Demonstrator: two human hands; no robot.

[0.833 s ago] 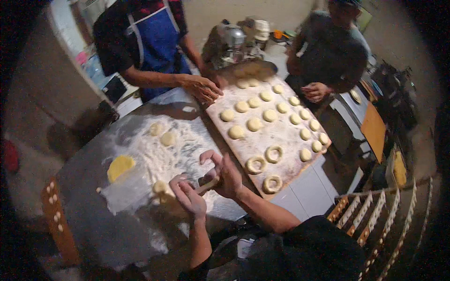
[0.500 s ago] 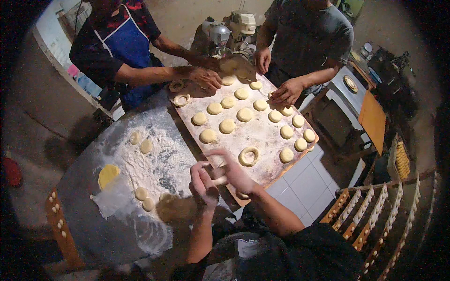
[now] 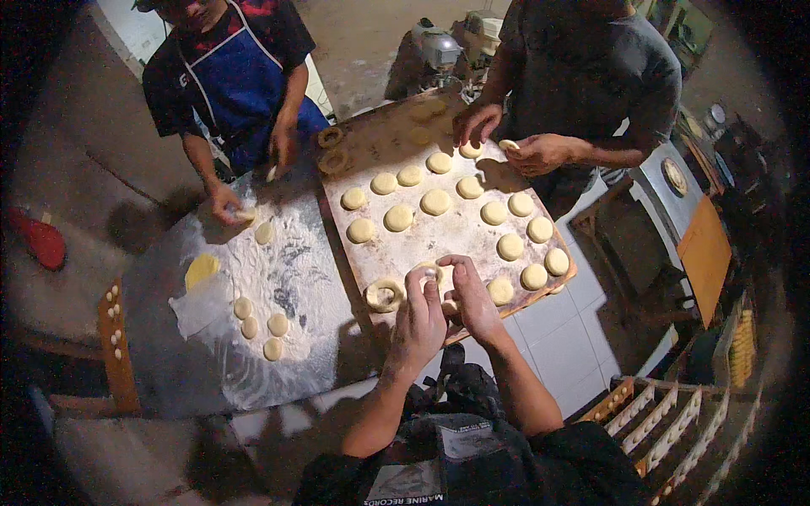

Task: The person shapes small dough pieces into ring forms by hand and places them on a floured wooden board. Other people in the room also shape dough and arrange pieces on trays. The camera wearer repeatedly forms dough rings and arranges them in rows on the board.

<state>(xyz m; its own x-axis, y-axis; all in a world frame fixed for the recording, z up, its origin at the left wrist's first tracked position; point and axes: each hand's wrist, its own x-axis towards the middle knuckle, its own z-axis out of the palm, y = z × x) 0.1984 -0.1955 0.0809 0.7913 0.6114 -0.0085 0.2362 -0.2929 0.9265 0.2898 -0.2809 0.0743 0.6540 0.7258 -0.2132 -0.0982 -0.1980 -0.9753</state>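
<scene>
Both of my hands hold one pale dough ring (image 3: 429, 271) just above the near edge of a floured wooden board (image 3: 447, 240). My left hand (image 3: 419, 319) pinches its near side and my right hand (image 3: 469, 295) pinches its right side. A finished dough ring (image 3: 384, 295) lies on the board just left of my hands. Several round dough pieces (image 3: 436, 201) cover the rest of the board. Two more rings (image 3: 329, 148) sit at the board's far left corner.
A floured grey table (image 3: 278, 287) on the left carries small dough discs (image 3: 261, 325) and a yellow scraper (image 3: 201, 270). A person in a blue apron (image 3: 240, 80) works dough there. Another person's hands (image 3: 506, 139) work at the board's far side. Racks (image 3: 666, 422) stand at right.
The view has shifted, so board and table sit differently in frame. My hands, which were shaping dough over the table's edge, now hold a ring over the board's near edge.
</scene>
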